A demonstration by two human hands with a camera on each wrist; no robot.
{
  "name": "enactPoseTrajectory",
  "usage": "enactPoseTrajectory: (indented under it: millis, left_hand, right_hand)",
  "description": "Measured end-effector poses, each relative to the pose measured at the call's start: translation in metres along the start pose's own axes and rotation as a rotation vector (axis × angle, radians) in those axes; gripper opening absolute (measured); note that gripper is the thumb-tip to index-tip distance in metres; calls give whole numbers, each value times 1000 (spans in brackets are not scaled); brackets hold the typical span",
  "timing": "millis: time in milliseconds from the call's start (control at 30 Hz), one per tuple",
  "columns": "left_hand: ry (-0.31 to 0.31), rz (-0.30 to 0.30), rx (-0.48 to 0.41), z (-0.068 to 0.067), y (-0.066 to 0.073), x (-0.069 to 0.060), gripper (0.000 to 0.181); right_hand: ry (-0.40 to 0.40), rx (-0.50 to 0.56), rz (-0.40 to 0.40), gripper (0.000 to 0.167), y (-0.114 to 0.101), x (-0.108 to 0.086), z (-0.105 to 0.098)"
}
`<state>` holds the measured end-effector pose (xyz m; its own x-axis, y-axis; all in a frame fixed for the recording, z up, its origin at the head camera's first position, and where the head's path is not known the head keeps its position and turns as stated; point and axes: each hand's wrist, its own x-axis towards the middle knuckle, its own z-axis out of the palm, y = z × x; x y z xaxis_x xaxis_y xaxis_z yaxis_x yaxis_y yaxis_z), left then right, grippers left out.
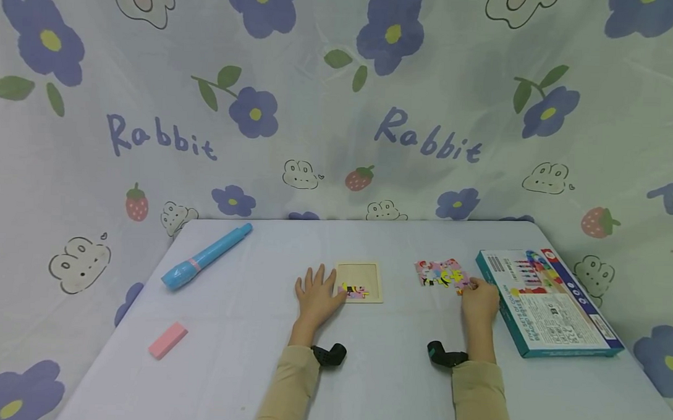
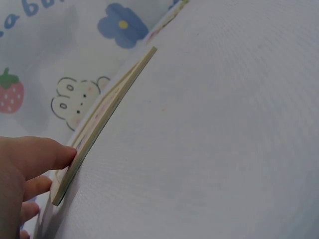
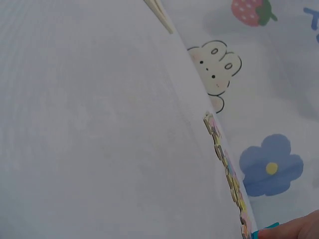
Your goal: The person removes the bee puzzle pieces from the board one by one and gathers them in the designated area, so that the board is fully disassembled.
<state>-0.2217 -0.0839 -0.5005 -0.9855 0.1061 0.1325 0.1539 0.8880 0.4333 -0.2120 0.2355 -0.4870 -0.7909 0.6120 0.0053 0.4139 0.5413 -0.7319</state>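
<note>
A square wooden puzzle tray lies flat on the table, with a few joined pieces along its lower edge. My left hand is spread beside the tray, fingers straight. Its thumb rests on the tray's near left corner. Loose jigsaw pieces, pink, yellow and multicoloured, lie grouped to the tray's right. At the right end of that group, my right hand has curled fingers and pinches a puzzle piece. The fingers hide most of that piece; only the hand's edge appears in the right wrist view.
A teal-edged puzzle box lies just right of my right hand. A blue microphone-shaped toy is at the back left, and a pink block sits nearer on the left. Behind the table hangs a patterned curtain.
</note>
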Motion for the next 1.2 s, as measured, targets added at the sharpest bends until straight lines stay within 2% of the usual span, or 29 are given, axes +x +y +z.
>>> enactPoseTrajectory:
  millis: [133,267,467,600,767,1200]
  left_hand:
    - [-4,-2,2,0,0,0,61]
    - [-6,-4,2,0,0,0,61]
    - [-6,-1,-3,1,-1,0,60]
    - [-2,0,-21,1,-1,0,58]
    - [-7,-3,-19,1,-1,0,57]
    - [-3,2,-12,1,0,0,56]
  right_hand:
    - [15,69,-17,32,-1,0,3]
    - [-28,205,-18,32,-6,0,7]
    - [-192,462,16,32,-27,-11,12]
    - [-309,568,16,32,-40,-18,20]
    - [-408,581,13,34,-53,-29,31]
    - [-506,517,-91,29,-73,-52,62]
